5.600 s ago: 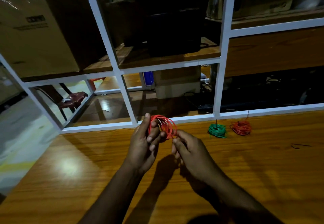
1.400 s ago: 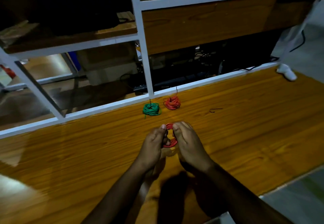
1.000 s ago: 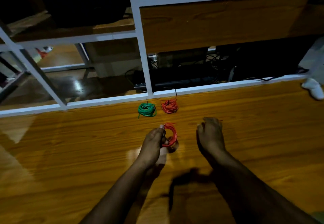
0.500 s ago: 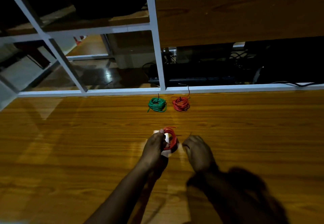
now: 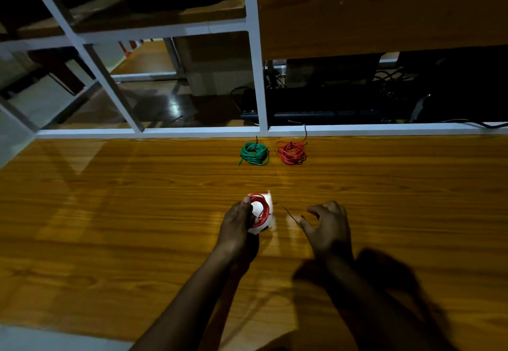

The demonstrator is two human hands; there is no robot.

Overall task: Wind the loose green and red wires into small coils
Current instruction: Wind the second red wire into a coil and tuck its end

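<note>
Gripping a red coil (image 5: 260, 209), left hand (image 5: 237, 227); right hand (image 5: 327, 229) pinching its loose end.

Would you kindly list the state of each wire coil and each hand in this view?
green coil: wound, lying on the table near the white frame, untouched.
far red coil: wound, lying beside the green coil, one end sticking up.
near red coil: wound, held upright in the left hand.
right hand: pinching a thin loose wire end.

two red wire coils (image 5: 292, 153) (image 5: 260, 209), one green wire coil (image 5: 254, 153), two hands (image 5: 238, 227) (image 5: 328, 229), one wooden table (image 5: 110, 213).
</note>
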